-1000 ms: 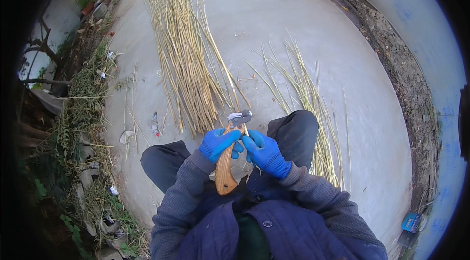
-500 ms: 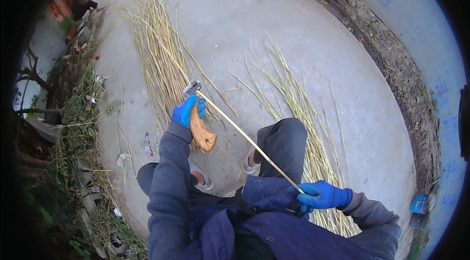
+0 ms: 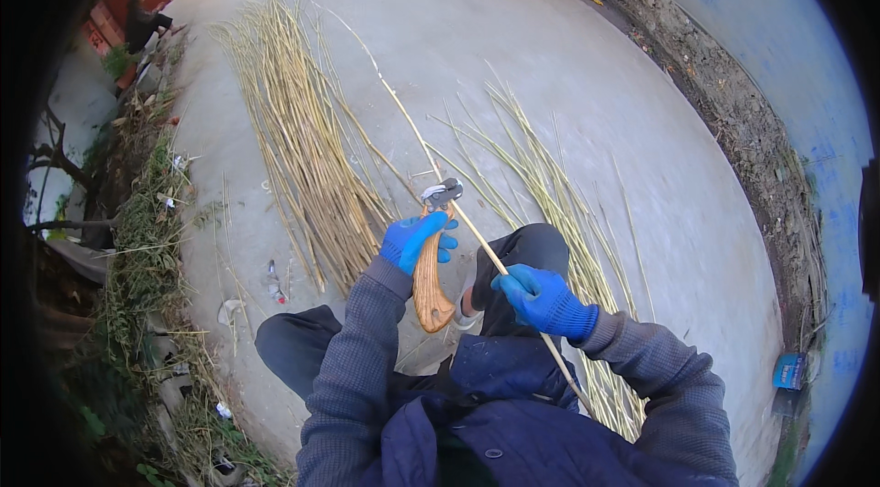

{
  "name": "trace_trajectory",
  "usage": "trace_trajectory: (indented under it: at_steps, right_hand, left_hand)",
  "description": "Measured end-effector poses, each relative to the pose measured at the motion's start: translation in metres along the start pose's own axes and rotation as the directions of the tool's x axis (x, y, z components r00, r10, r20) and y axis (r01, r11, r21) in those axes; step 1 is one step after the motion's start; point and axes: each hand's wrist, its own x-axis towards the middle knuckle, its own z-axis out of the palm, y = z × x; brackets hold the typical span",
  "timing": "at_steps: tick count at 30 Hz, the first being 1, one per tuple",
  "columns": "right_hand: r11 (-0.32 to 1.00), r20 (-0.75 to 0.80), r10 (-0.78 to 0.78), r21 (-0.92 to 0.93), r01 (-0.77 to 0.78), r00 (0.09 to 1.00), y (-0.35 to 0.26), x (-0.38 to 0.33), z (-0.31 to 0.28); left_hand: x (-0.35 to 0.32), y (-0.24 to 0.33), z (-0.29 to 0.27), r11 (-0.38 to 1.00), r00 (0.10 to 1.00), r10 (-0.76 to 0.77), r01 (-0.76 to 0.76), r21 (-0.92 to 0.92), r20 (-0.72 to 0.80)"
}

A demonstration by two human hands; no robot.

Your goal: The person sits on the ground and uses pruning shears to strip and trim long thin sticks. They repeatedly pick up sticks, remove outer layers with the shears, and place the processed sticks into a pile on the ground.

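Head view: both gloved grips pinch a stalk (image 3: 403, 116) between two reed piles (image 3: 302, 148).

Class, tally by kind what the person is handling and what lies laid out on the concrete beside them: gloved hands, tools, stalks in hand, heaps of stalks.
Blue-gloved hands: 2 (left hand, right hand)
Wooden-handled tool: 1
Stalk in hand: 1
Heaps of stalks: 2 (left heap, right heap)
Total: 6

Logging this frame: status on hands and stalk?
Left hand grips wooden-handled tool. Right hand grips thin stalk, running through tool head. Nothing blocking.
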Motion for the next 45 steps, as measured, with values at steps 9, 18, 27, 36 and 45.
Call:
trace_trajectory:
  at_steps: [9,18,27,36,45]
  right_hand:
    - [0.951,-0.014,0.256,0.183,-0.249,0.967,0.002,-0.019,-0.032]
    - [0.977,0.29,0.151,0.104,-0.188,0.945,0.037,-0.148,-0.022]
    - [0.965,0.369,0.222,0.049,-0.257,0.902,0.064,-0.176,-0.039]
    - [0.991,0.131,0.034,0.126,-0.051,0.991,-0.006,0.051,-0.001]
    - [0.969,0.323,0.119,0.166,-0.18,0.939,0.02,-0.083,-0.015]
  left_hand:
    - [-0.021,-0.027,0.079,0.98,0.964,-0.195,0.184,0.073,0.184]
    - [0.072,0.028,-0.079,0.984,0.969,0.126,-0.15,-0.101,-0.213]
    - [0.051,0.028,-0.087,0.984,0.947,0.169,-0.18,-0.017,-0.272]
    - [-0.013,-0.014,0.02,1.0,0.993,0.018,-0.019,-0.004,-0.117]
    - [0.024,0.027,-0.12,0.964,0.939,0.182,-0.229,-0.136,-0.293]
